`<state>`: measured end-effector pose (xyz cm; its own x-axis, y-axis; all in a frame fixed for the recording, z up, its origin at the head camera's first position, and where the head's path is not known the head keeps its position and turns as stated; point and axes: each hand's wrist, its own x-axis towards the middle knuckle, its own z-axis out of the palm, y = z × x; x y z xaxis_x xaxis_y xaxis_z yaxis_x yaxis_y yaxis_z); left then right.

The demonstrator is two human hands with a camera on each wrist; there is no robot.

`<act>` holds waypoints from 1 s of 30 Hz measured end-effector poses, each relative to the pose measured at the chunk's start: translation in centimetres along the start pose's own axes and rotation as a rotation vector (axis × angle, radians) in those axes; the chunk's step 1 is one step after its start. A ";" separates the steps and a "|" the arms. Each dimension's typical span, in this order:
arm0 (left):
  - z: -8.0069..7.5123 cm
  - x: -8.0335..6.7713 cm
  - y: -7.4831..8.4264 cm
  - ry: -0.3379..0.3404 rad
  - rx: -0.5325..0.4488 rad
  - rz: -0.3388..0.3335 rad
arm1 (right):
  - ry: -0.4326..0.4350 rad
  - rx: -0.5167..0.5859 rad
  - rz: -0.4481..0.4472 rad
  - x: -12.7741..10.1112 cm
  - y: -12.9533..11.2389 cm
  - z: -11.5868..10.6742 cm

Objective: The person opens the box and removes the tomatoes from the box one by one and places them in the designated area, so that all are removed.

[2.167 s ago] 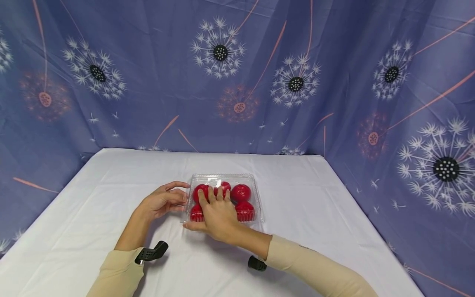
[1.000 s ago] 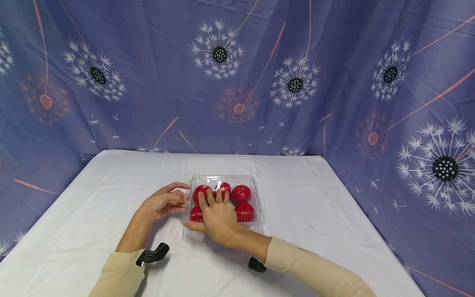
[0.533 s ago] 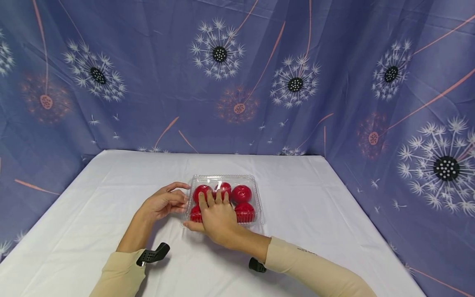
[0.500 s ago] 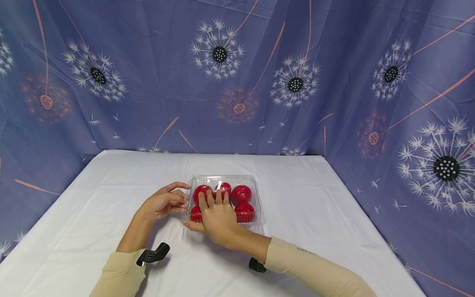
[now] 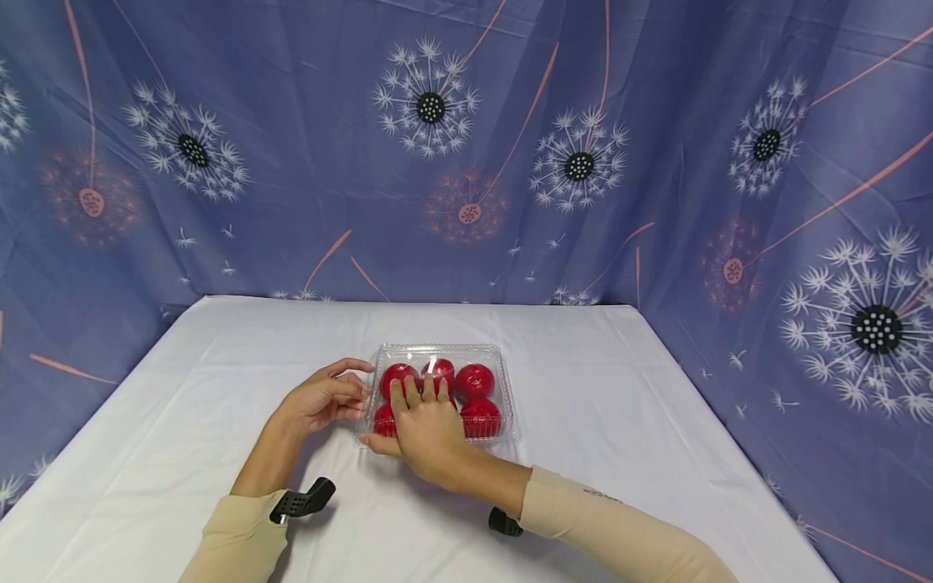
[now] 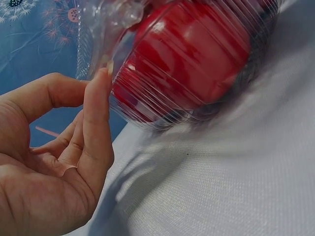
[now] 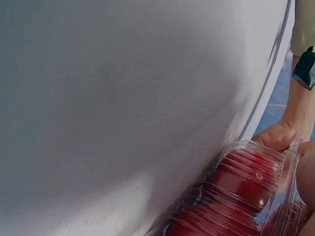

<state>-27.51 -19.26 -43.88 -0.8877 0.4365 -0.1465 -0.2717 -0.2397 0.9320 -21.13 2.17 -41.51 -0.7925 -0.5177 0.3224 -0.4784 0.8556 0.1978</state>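
A clear plastic clamshell box [image 5: 503, 364], its lid down, stands on the white-covered table and holds several shiny red apple-like fruits [image 5: 474, 379]. My right hand [image 5: 430, 433] lies across the lid with its fingers straight and spread, while its thumb reaches the front left corner. Beside the box's left wall is my left hand [image 5: 317, 398], its fingers loosely bent and the tips right at the rim. In the left wrist view, the fingertips [image 6: 102, 76] meet the ribbed plastic edge. The right wrist view shows the box [image 7: 246, 182] low down at the right.
The white tablecloth [image 5: 598, 421] spreads around the box, its far edge meeting a blue dandelion-print curtain [image 5: 328, 162] at the back and sides. A black wrist-worn mount [image 5: 306, 498] juts from the left sleeve, and another mount [image 5: 504, 521] sits under the right forearm.
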 end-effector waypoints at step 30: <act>0.2 -0.4 0.4 0.054 0.027 -0.037 | -0.010 0.052 -0.062 -0.3 0.7 -0.6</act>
<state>-27.17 -19.38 -43.36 -0.8963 0.3967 -0.1983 -0.2955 -0.2005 0.9341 -20.98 2.93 -40.94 -0.7643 -0.5700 0.3017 -0.5458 0.8208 0.1684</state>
